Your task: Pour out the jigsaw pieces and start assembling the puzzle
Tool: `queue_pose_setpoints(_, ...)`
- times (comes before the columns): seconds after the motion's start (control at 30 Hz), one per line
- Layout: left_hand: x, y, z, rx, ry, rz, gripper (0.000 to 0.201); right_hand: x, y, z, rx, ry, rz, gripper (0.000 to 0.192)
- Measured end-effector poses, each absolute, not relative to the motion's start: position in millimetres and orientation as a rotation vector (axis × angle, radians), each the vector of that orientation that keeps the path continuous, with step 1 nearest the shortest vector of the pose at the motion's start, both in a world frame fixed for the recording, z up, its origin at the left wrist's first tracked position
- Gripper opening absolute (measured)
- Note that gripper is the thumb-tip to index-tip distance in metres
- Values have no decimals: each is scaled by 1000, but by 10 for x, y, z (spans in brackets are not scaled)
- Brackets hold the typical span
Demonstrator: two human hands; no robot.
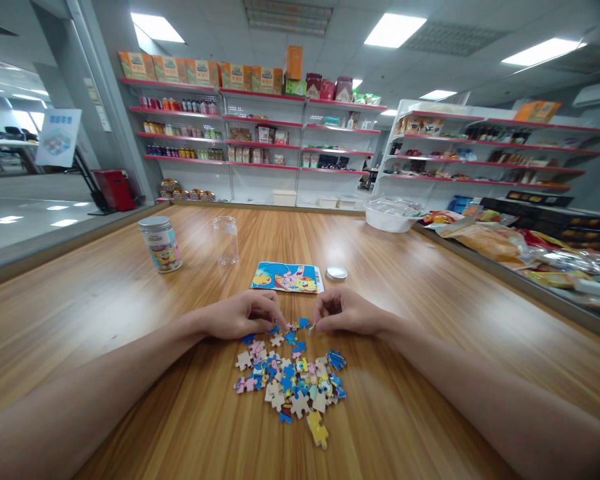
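Observation:
Loose jigsaw puzzle pieces [287, 377] lie in a heap on the wooden table, some picture side up in blue, yellow and pink, others with the bare tan back showing. At the far edge of the heap, my left hand [240, 313] is curled with its fingertips closed at a blue puzzle piece [274, 329]. Opposite it, my right hand [347, 311] pinches a small puzzle piece [311, 329] between thumb and finger. Between the two hands sit a few more pieces. Just beyond them lies a cartoon picture sheet [287, 277], flat on the table.
A round metal lid [337, 273] rests right of the sheet. Farther left stand a clear jar [225, 241] and a lidded cartoon canister [161, 245]. A white basin [391, 217] is at the back right, with packaged snacks [510, 243] along the right edge. Stocked shelves [263, 123] are behind.

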State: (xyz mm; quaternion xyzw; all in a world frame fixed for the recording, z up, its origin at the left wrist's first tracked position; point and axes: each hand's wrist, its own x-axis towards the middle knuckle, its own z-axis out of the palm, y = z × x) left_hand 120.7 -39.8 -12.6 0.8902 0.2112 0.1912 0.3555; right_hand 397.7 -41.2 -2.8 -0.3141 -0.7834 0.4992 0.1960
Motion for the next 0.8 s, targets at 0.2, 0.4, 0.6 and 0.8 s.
queue_pose_setpoints(0.2, 1203, -423, -79, 2279, 546, 458, 29, 3965, -469, -83, -819, -2279, 1241, 17)
queue_pose_setpoints(0.4, 1238, -432, -61, 2348, 551, 439, 29, 3982, -492, -71, -744, -2419, 1134, 11)
queue_pose_setpoints(0.6, 1247, -435, -71, 2349, 561, 454, 30, 3878, -591, -81, -609, -2415, 930, 29)
queue_pose_setpoints(0.8, 1254, -439, -75, 2372, 538, 488, 40, 3815, -647, -93, -480, -2501, 683, 27)
